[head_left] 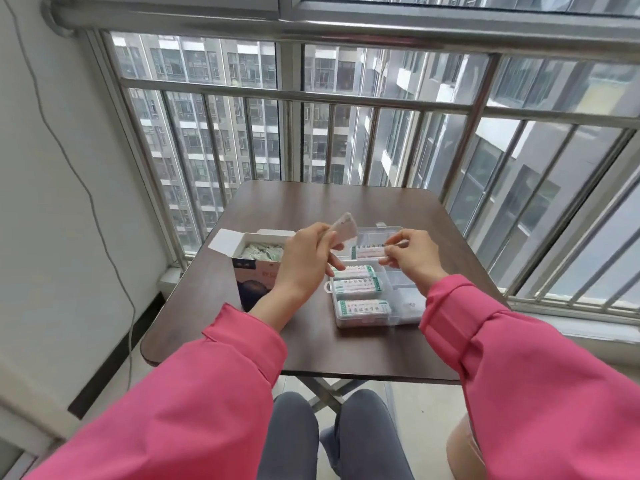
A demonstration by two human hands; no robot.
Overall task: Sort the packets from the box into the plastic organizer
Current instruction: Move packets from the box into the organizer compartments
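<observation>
right hand (412, 258) pinching packet (369, 252)

Dark brown table (346, 209) by barred window (346, 102), white wall (52, 202) left, grey daylight, apartment towers (207, 133) outside

The left hand (306, 261) covers the right part of the open box (252, 271) at centre frame, and its packet (343, 227) is motion-blurred. Print on the packets in the organizer (398, 306) is too small to read. Both pink sleeves (519, 375) run off the lower edge
</observation>
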